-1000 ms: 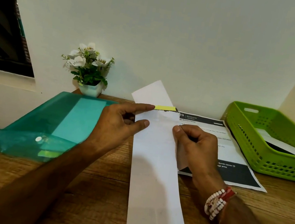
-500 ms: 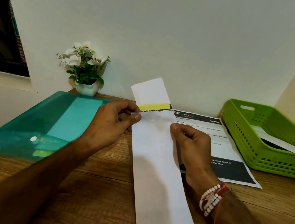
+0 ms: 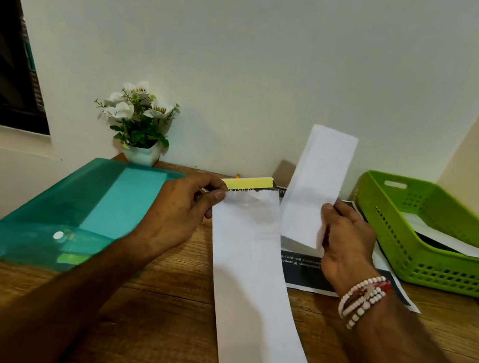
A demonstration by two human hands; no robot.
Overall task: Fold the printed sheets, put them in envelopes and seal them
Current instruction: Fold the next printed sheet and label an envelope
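My wooden surface (image 3: 163, 324) meets a plain wall. The long white envelope (image 3: 257, 295) runs off the bottom edge; my left hand (image 3: 176, 212) pinches its top corner beside a yellow strip (image 3: 247, 182). My right hand (image 3: 345, 243) grips a folded white sheet (image 3: 314, 187) upright above a half-hidden printed sheet (image 3: 309, 270), text unreadable.

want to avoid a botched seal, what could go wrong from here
1. The right hand holds the folded sheet upright by its lower edge only; it may flop or unfold before it enters the envelope.
2. The left hand pinches just the envelope's corner beside the yellow strip, so the mouth may stay shut.
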